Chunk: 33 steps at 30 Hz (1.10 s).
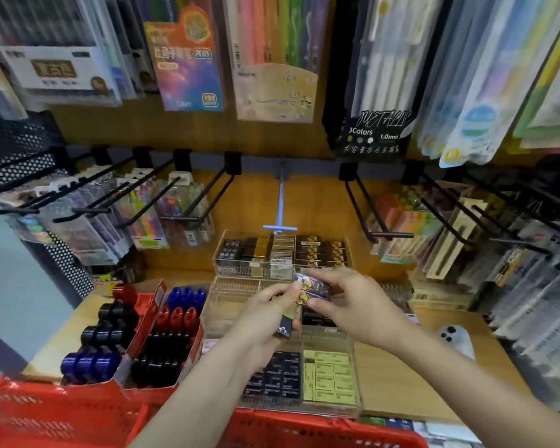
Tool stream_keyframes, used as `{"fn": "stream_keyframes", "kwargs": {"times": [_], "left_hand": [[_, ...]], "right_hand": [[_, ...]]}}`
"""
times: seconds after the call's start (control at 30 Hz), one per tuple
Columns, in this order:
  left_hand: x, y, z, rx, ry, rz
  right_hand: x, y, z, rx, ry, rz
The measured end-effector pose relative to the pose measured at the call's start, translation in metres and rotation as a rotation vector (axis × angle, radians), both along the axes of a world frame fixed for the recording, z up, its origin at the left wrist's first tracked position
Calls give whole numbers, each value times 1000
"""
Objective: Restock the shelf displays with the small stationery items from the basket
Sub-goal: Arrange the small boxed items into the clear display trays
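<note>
I hold little packs (309,291) over the clear tray (220,305). My left hand (265,318) and right hand (353,302) both pinch them. Next I think I drop one into a slot, gently.

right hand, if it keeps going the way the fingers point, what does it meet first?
The right hand points left, fingers pinching a small purple packet. Straight on, it would likely first meet the left hand, which holds dark little boxes just beside it. Depth is unclear; it might pass above.
</note>
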<state>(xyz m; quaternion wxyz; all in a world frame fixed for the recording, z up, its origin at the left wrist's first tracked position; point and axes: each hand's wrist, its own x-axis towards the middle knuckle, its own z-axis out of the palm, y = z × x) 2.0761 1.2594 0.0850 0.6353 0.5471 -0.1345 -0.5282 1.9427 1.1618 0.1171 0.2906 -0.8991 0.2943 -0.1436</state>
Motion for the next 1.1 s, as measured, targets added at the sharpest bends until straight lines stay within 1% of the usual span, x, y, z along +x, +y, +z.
{"fn": "stream_keyframes", "kwargs": {"times": [0.07,0.1,0.2,0.3,0.37,0.43,0.5,0.57,0.67,0.77,0.87,0.9,1.0,1.03,1.07,1.1], "left_hand": [[5,-6,-1,6,-10,22],[7,-8,-2,16,-28,23],[16,-12,-7,35,-21,74],[28,-13,-15,61,58,165],[35,-14,-22,89,121,195],[39,-15,-28,102,138,196],[41,-17,-33,94,143,195],[41,-20,-36,87,157,194],[41,-22,-40,87,165,182],[39,-20,-41,102,159,178],[37,-19,-38,104,191,198],[36,-18,-37,103,198,204],[33,-17,-33,94,195,197],[32,-16,-31,91,186,185],[30,-16,-30,88,172,171],[29,-16,-29,85,155,160]], "right_hand": [[4,0,-8,-95,-102,-42],[7,-3,-11,-101,-130,-69],[19,-23,-15,-86,-110,-200],[31,-53,-19,-180,53,-357],[40,-69,-25,-307,232,-369],[50,-82,-33,-476,398,-368],[59,-91,-38,-543,489,-388],[65,-100,-40,-513,525,-399],[64,-109,-42,-433,510,-412],[60,-111,-46,-349,412,-393],[57,-107,-46,-274,327,-432],[57,-106,-45,-248,333,-438],[63,-104,-36,-182,452,-422],[65,-102,-32,-172,464,-417],[67,-99,-27,-167,441,-407],[68,-95,-23,-165,373,-399]]}}
